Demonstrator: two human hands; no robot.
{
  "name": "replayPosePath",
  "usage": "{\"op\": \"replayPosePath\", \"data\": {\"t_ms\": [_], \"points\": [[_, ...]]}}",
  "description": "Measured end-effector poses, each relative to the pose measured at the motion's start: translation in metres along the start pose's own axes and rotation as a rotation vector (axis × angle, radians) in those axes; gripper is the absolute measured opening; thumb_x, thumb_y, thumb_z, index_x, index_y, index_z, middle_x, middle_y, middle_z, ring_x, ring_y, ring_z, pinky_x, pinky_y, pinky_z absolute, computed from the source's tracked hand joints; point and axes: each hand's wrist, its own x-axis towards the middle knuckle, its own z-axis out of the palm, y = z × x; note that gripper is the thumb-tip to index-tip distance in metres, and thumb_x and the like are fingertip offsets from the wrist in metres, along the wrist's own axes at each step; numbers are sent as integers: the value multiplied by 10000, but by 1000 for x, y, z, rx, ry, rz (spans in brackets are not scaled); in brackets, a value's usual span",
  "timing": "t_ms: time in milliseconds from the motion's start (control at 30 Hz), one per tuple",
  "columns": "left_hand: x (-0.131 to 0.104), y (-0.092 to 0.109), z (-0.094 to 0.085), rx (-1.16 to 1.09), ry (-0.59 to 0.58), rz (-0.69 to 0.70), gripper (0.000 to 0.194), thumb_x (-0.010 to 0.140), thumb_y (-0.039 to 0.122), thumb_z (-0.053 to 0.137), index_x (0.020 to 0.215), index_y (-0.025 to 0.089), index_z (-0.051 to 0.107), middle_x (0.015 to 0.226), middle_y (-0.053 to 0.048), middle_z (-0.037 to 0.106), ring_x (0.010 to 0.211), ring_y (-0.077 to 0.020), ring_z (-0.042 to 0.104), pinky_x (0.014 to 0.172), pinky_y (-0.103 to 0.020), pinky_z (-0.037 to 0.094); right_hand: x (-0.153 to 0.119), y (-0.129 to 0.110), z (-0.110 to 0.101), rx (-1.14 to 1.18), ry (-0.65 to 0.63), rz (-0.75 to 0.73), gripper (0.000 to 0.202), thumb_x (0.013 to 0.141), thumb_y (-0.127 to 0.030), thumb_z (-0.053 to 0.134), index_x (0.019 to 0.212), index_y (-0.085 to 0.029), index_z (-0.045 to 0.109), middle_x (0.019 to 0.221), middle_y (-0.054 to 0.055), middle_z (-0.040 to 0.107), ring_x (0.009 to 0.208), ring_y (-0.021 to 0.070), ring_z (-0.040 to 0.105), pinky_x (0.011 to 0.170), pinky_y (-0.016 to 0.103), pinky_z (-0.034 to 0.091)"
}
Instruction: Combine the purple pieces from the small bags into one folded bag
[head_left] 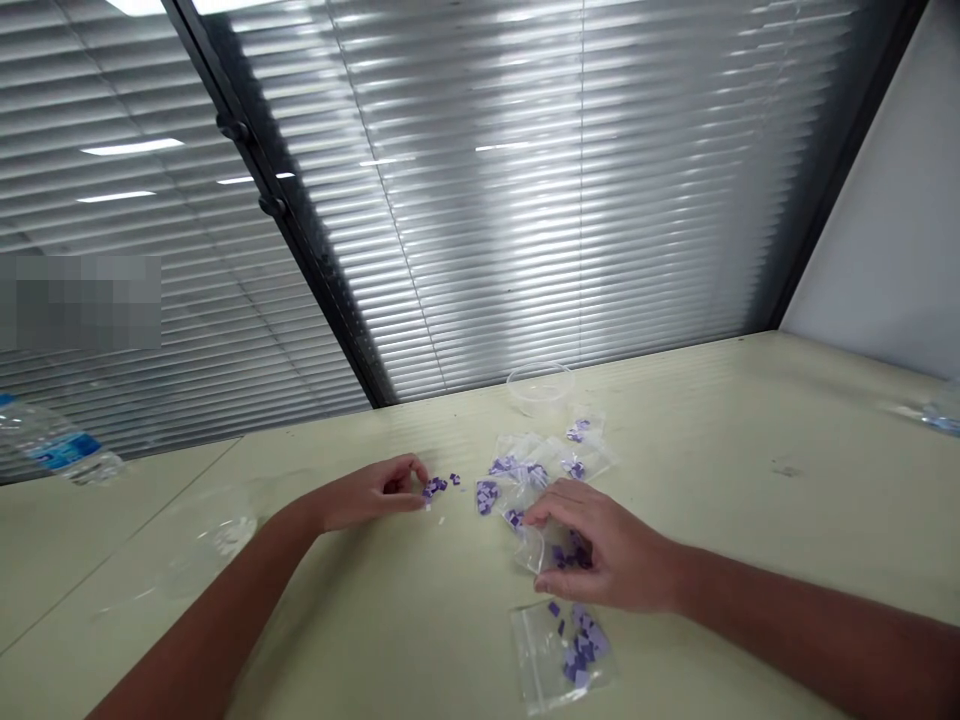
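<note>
On the pale table, my left hand (375, 494) rests with curled fingers, thumb and forefinger apart at the edge of a small pile of purple pieces (434, 487). A few loose pieces lie just beyond its fingertips. My right hand (611, 545) grips a small clear plastic bag (531, 548), with fingertips and thumb at opposite sides of its mouth. Dark purple pieces show inside that bag, partly hidden by the hand. Nearer to me, a flat zip bag (536, 655) holds light and dark purple squares.
Several more clear bags (517, 450) with purple pieces overlap beyond my right hand. Behind them stands a round clear container (541, 388) by the blinds (510, 250). A water bottle (64, 450) is at the left; another clear bottle (943, 412) shows at the right edge.
</note>
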Motion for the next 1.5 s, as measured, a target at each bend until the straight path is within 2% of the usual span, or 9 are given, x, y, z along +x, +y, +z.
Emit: {"op": "replayPosePath", "data": {"t_ms": [100,167,333,500,900,1133,1300,1400,1500], "points": [[0,-7,-3,-180,-49,67,683,830,567,752,1405,262,544,889,0,543,804,-158,507,734,-254,429,0,0,0,0,-8,5,464,815,-454,820,1190,-244,645,1092,41,659,1032,224,588,898,397,479],[2,-10,-2,-208,-32,77,691,821,552,768,1412,258,565,886,-3,544,803,-152,510,733,-251,432,-1,1,0,-5,-11,10,459,824,-453,814,1197,-246,643,1095,39,658,1036,223,588,899,400,482],[11,-13,4,-54,46,65,613,789,587,780,1305,265,706,789,4,520,709,-131,449,628,-230,362,-1,1,-1,-7,-9,-4,457,820,-445,820,1189,-241,646,1077,43,659,1019,224,587,891,408,483],[15,-19,4,-7,77,101,503,801,582,770,1209,287,778,875,-34,625,816,-178,543,709,-249,419,-1,1,-1,0,-3,-16,456,821,-436,819,1194,-237,648,1090,49,664,1021,227,587,900,413,474],[16,-21,6,-126,92,80,395,796,524,810,1076,245,821,959,-59,721,869,-196,594,734,-257,425,-1,3,0,7,-7,-23,485,809,-446,833,1204,-236,645,1085,29,654,1021,204,572,913,374,433],[18,-27,7,-186,67,46,405,784,522,820,989,176,770,785,-15,621,727,-140,513,642,-223,373,-1,2,0,1,-15,3,493,824,-450,822,1237,-250,641,1128,29,652,1057,204,578,929,359,436],[15,-25,4,-181,54,56,401,821,533,780,1047,202,771,868,-32,675,791,-174,570,684,-243,418,-1,0,-2,3,-25,14,495,822,-454,825,1237,-251,647,1131,29,656,1065,206,577,934,356,439],[11,-22,0,-190,52,38,414,843,535,751,1112,222,782,1016,-58,735,933,-228,633,792,-281,473,-1,-1,-2,-1,-24,21,499,822,-459,824,1242,-253,649,1133,34,656,1067,212,577,933,361,442],[11,-21,-1,-193,68,2,422,806,534,780,1076,212,804,1086,-75,753,1016,-261,651,861,-306,489,-1,0,-2,-3,-20,16,501,822,-461,823,1245,-256,649,1140,35,657,1069,214,582,943,371,441]]}}
